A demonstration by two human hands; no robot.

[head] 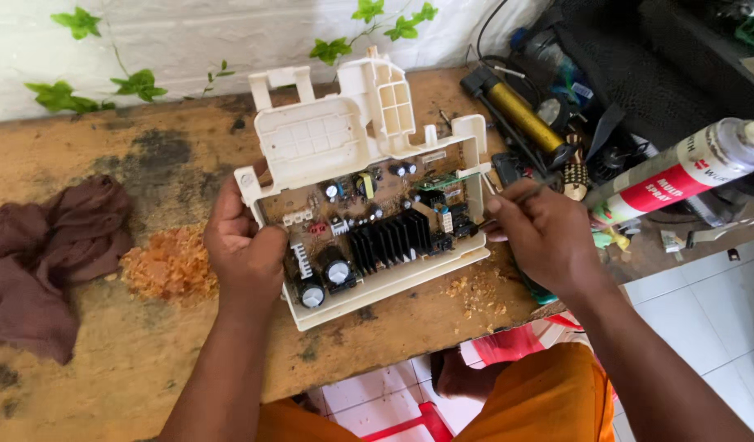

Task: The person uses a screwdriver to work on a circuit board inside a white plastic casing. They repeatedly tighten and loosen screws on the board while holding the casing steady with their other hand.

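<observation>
Nearest the worktop's front edge, the left hand is clamped on the left side of a cream plastic housing, its fingertips hidden behind the tray wall. The housing sits near the middle of the stained wooden worktop, holding a circuit board with a black finned heatsink and round capacitors. The right hand pinches a thin tool at the board's right edge; its tip is hard to make out. Left lie orange crumbs and a crumpled brown cloth. Toward the right back corner, a spray can is partly cut off by clutter.
</observation>
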